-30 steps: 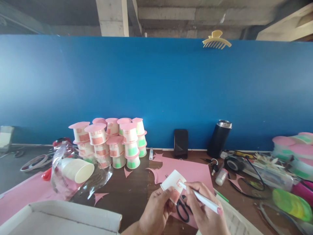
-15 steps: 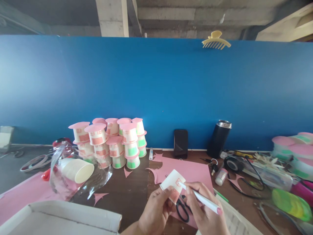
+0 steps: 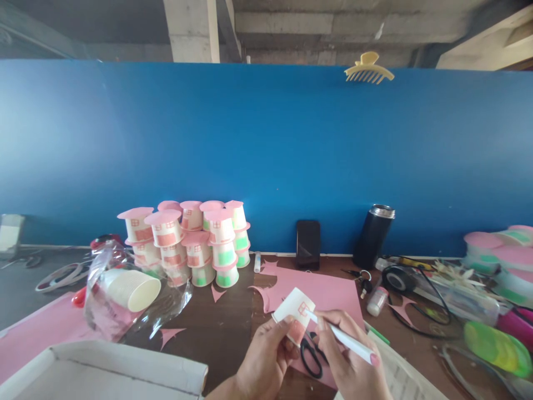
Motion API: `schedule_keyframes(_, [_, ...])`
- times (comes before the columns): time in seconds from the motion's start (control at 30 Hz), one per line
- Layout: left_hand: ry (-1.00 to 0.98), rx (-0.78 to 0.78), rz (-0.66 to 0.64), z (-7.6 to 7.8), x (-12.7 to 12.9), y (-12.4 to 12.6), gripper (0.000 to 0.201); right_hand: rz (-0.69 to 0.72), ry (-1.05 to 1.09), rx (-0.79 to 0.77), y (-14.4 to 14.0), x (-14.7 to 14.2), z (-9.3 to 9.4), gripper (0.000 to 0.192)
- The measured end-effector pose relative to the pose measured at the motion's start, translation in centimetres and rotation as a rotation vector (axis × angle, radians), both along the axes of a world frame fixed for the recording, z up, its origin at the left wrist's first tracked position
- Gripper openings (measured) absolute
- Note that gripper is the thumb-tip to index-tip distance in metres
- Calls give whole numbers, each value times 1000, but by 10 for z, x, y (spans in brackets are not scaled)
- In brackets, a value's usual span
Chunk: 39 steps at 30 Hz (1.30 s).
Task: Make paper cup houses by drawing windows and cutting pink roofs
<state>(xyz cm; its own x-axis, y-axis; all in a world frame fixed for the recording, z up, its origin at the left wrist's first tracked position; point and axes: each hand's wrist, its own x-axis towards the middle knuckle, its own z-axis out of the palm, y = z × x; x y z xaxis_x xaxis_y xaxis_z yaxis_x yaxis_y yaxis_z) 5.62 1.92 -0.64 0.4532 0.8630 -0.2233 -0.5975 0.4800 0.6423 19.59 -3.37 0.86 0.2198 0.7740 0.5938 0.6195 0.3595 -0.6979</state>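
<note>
My left hand grips a small white paper cup with a pink door patch and a pink window drawn on it, held tilted above the pink paper sheet. My right hand holds a white pen whose tip rests on the cup at the window. Black-handled scissors lie on the pink sheet just beneath both hands.
A pile of finished pink-roofed cup houses stands at the back left. A plastic bag with a stack of plain cups lies left. A white box sits front left. Phone, black flask, tape roll, cables and craft clutter fill the right.
The cup has tilted slightly in my left hand and the pen tip has shifted a little on the window; everything else stays put.
</note>
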Motion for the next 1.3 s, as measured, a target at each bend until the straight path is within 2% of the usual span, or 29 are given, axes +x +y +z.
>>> schedule_keyframes(0.23, [-19, -22, 5, -5, 0, 1, 26, 5, 14, -3, 1, 0, 0, 12])
schedule_keyframes(0.57, [-11, -77, 21, 1, 0, 1, 28, -8, 0, 6, 0, -1, 0, 11])
schedule_keyframes(1.3, [-69, -140, 27, 1, -2, 2, 14, -6, -19, 15, 0, -1, 1, 14])
